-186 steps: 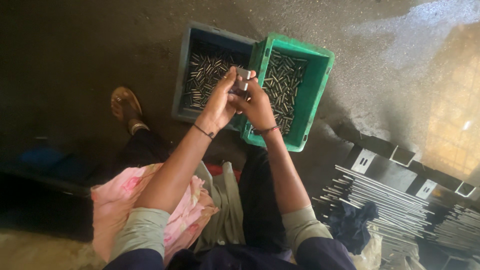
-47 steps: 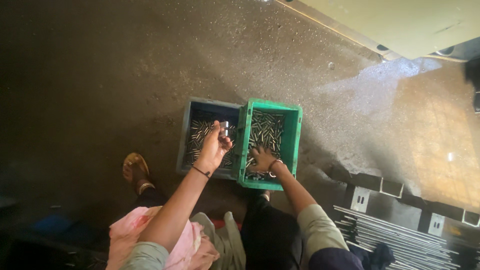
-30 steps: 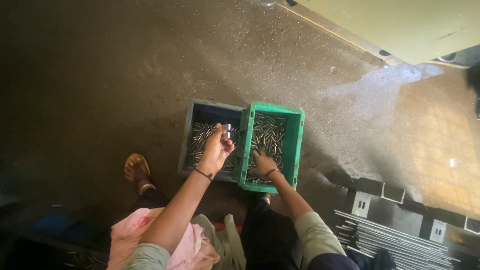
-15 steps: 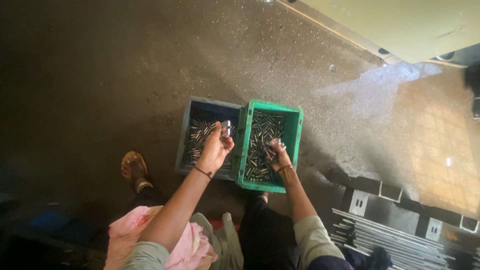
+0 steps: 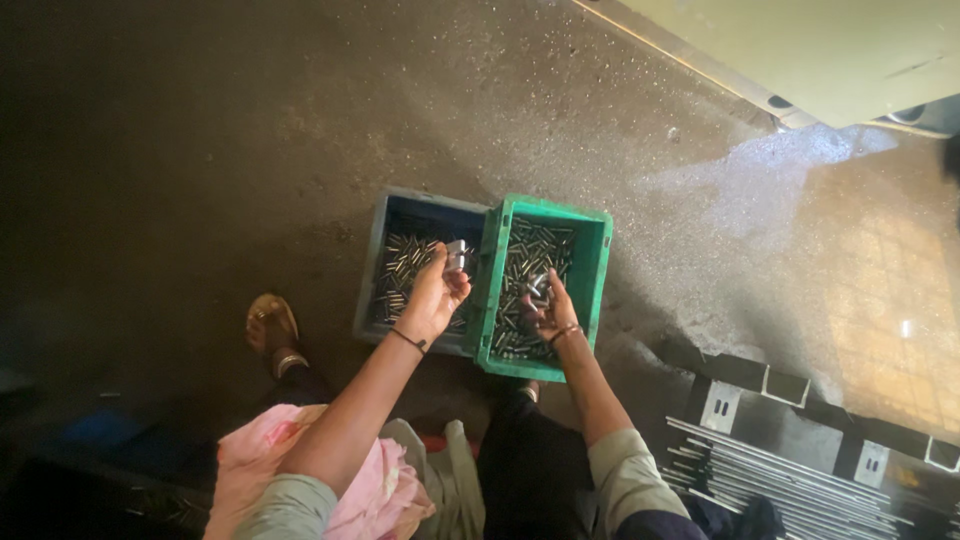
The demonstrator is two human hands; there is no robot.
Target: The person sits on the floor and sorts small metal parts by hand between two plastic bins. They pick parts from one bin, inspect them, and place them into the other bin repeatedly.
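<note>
My left hand [image 5: 436, 293] is raised over the blue-grey crate [image 5: 381, 262], fingers closed around a small shiny metal piece [image 5: 457, 254]. My right hand [image 5: 547, 306] hovers just above the green crate [image 5: 598, 262] and pinches a small metal pin [image 5: 536, 286] lifted from the heap. Both crates stand side by side on the concrete floor and hold several short metal pins.
A sandalled foot [image 5: 271, 330] rests on the floor left of the crates. Pink cloth [image 5: 377, 494] lies on my lap. A stack of long metal strips and brackets [image 5: 800, 470] lies at the lower right. A pale wall base [image 5: 800, 60] runs along the top right.
My right hand rose out of the green crate's pins with a piece in its fingers. My left hand stayed raised over the blue-grey crate, holding its piece.
</note>
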